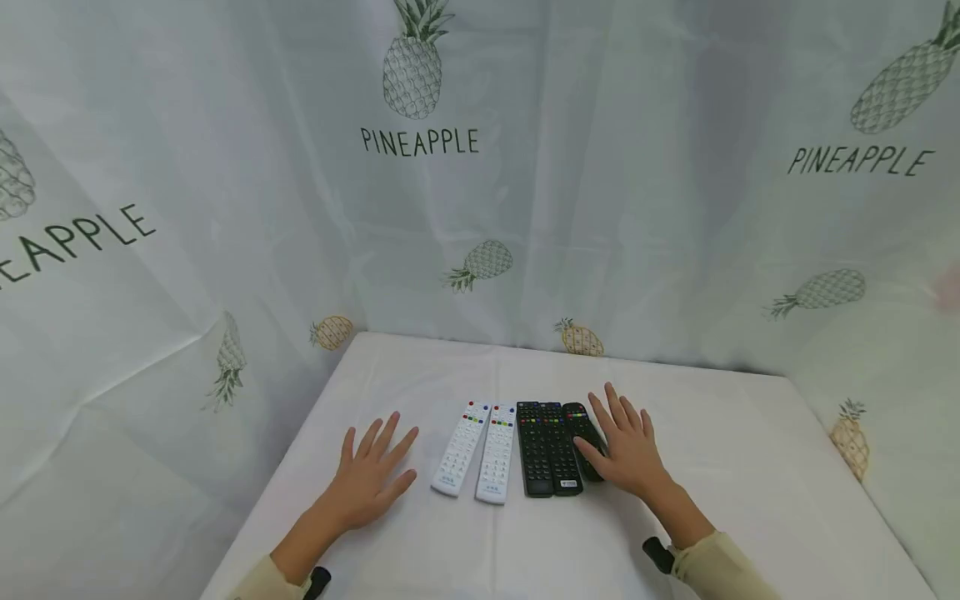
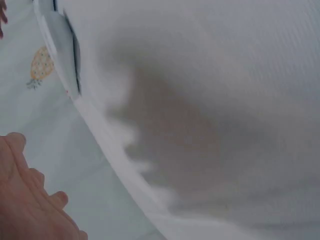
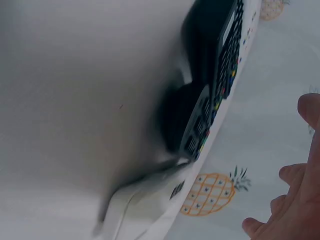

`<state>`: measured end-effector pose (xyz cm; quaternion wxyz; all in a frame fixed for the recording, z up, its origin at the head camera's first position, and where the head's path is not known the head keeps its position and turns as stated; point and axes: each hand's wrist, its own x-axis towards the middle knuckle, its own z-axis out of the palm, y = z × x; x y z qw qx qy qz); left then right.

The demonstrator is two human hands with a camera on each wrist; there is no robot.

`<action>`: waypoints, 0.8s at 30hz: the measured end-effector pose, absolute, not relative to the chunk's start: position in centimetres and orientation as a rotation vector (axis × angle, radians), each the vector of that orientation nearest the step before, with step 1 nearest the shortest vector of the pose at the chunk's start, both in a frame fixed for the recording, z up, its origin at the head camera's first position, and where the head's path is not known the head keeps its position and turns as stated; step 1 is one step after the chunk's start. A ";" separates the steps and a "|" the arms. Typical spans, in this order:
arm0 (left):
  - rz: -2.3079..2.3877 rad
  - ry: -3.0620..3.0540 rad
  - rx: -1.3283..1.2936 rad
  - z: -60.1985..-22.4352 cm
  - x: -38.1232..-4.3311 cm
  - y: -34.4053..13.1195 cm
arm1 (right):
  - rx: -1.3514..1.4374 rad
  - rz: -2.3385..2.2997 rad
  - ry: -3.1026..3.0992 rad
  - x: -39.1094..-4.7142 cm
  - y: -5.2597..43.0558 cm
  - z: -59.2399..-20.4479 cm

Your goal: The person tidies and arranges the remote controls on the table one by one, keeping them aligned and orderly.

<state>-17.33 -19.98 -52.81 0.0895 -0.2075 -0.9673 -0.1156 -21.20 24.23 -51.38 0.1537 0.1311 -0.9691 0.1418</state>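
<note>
My left hand (image 1: 371, 483) is spread with fingers apart, left of the remotes, and holds nothing; its shadow falls on the cloth in the left wrist view. Two white remote controls (image 1: 461, 450) (image 1: 496, 454) lie side by side, slightly angled. Right of them, two long black remote controls (image 1: 534, 450) (image 1: 561, 450) lie close together, then a shorter rounded black remote control (image 1: 583, 425). My right hand (image 1: 630, 450), fingers spread, is over its right side and hides part of it. In the right wrist view, a white casing (image 3: 145, 210) lies beside the black remotes; its kind is unclear.
A white cloth covers the table (image 1: 405, 558). Behind it and at the sides hangs a pale curtain (image 1: 622, 183) printed with pineapples. The table's back edge runs just beyond the remotes. Black bands (image 1: 658, 554) sit at both wrists by the sleeves.
</note>
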 end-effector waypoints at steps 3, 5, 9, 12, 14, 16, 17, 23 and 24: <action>-0.351 -2.907 -0.673 -52.8 -17.2 -19.1 | 0.403 0.399 -2.795 -21.6 22.8 -51.3; -0.343 -2.909 -0.697 -52.8 -17.1 -18.6 | 0.425 0.409 -2.804 -21.9 21.8 -51.2; -0.307 -2.867 -0.745 -52.4 -17.2 -17.8 | 0.479 0.437 -2.810 -22.7 20.1 -50.8; -0.282 -2.877 -0.801 -52.3 -17.1 -17.2 | 0.516 0.456 -2.808 -23.0 19.1 -50.6; -0.291 -2.911 -0.845 -52.3 -17.0 -16.9 | 0.545 0.469 -2.810 -23.2 18.4 -50.5; -0.310 -2.942 -0.882 -52.5 -16.8 -16.6 | 0.571 0.472 -2.823 -23.3 17.7 -50.4; -0.318 -2.960 -0.895 -52.6 -16.8 -16.5 | 0.581 0.478 -2.834 -23.4 17.3 -50.3; -0.301 -3.029 -0.954 -53.2 -16.8 -15.9 | 0.655 0.467 -2.918 -24.1 14.8 -50.1; -0.295 -3.037 -0.960 -53.3 -16.8 -15.8 | 0.669 0.461 -2.931 -24.3 14.4 -50.1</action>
